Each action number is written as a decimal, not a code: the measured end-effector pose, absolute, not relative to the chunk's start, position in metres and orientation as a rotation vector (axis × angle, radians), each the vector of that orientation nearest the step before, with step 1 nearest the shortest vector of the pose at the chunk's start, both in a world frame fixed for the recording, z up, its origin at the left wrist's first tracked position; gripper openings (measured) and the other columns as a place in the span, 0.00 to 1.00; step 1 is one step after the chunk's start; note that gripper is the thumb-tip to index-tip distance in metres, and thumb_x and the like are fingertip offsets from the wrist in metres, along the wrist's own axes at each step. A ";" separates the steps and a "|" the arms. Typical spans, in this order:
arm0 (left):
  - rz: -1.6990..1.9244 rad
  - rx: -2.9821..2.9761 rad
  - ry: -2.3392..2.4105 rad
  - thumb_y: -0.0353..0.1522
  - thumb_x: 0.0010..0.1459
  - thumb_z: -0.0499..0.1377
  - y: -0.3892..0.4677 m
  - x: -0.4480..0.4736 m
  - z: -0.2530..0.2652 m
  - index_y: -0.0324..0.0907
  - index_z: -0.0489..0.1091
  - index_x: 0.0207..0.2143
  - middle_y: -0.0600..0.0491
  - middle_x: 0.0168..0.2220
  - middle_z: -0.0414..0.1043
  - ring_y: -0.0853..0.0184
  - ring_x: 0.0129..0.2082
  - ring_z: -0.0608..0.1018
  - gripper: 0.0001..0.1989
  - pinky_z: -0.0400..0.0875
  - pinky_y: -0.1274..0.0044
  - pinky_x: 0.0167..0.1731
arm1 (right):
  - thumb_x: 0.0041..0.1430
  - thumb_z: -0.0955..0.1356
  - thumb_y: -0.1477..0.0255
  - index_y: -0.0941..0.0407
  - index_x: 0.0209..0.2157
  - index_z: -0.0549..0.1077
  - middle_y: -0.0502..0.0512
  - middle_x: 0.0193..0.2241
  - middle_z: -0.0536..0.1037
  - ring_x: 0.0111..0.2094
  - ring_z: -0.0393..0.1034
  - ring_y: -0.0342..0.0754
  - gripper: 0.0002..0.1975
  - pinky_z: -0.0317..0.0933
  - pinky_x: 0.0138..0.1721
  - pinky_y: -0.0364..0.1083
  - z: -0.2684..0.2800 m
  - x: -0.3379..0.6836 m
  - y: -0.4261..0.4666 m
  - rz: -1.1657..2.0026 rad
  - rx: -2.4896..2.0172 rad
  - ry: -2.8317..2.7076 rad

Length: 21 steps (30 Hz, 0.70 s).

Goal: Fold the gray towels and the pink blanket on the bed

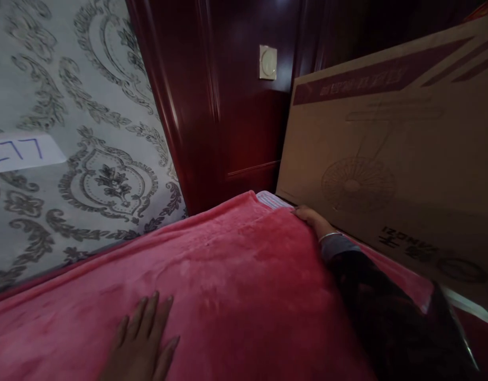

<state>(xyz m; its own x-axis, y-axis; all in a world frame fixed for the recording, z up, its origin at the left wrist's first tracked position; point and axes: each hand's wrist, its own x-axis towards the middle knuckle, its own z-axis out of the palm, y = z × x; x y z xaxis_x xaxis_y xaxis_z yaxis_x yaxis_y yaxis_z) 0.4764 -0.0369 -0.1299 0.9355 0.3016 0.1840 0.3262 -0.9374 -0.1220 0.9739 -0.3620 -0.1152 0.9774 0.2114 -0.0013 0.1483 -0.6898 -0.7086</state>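
Note:
A pink plush blanket (236, 275) is spread over a bed and fills the lower part of the head view. My left hand (143, 338) lies flat on it at the bottom, fingers stretched out. At the far right corner, my right hand (308, 216) is closed on the blanket's edge, its fingertips partly hidden. Beside that hand, a striped cloth (272, 200) in pale blue, white and pink shows from under the blanket's far edge.
A large cardboard box (418, 137) with a fan drawing leans along the right side, close to my right arm. Dark red wood panelling (236, 121) carries a wall switch (268, 62). On the left stands a patterned wall (109, 116) with a paper (25, 152) marked 277.

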 end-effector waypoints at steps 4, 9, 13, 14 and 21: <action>-0.287 -2.935 -0.460 0.48 0.61 0.46 -0.036 0.476 -0.133 0.41 0.63 0.65 0.43 0.69 0.54 0.46 0.67 0.60 0.34 0.58 0.49 0.62 | 0.56 0.69 0.73 0.58 0.38 0.79 0.56 0.28 0.81 0.29 0.75 0.49 0.08 0.69 0.30 0.44 -0.114 0.975 -0.361 0.274 -2.220 -0.218; -0.300 -2.957 -0.434 0.48 0.61 0.46 -0.031 0.474 -0.138 0.42 0.62 0.65 0.44 0.69 0.54 0.46 0.67 0.61 0.34 0.59 0.49 0.62 | 0.60 0.68 0.70 0.57 0.43 0.76 0.56 0.35 0.81 0.32 0.75 0.46 0.11 0.70 0.33 0.43 -0.107 0.962 -0.360 0.284 -2.041 -0.293; -0.291 -2.958 -0.465 0.48 0.60 0.47 -0.028 0.474 -0.140 0.43 0.62 0.65 0.45 0.69 0.54 0.47 0.67 0.61 0.35 0.59 0.50 0.62 | 0.63 0.65 0.69 0.58 0.48 0.73 0.58 0.41 0.81 0.38 0.75 0.48 0.14 0.70 0.39 0.45 -0.101 0.953 -0.362 0.118 -2.006 -0.277; -0.292 -2.958 -0.467 0.48 0.61 0.47 -0.027 0.475 -0.140 0.43 0.62 0.65 0.45 0.69 0.53 0.47 0.68 0.60 0.35 0.59 0.50 0.62 | 0.64 0.63 0.71 0.58 0.49 0.72 0.59 0.43 0.80 0.41 0.74 0.49 0.14 0.69 0.42 0.46 -0.098 0.952 -0.362 0.047 -2.015 -0.253; -0.271 -3.007 -0.422 0.48 0.61 0.48 -0.026 0.479 -0.128 0.48 0.59 0.67 0.48 0.70 0.52 0.49 0.68 0.59 0.33 0.55 0.50 0.64 | 0.63 0.63 0.72 0.58 0.51 0.71 0.64 0.52 0.74 0.54 0.67 0.58 0.16 0.59 0.56 0.51 -0.063 0.968 -0.366 -0.409 -2.158 -0.171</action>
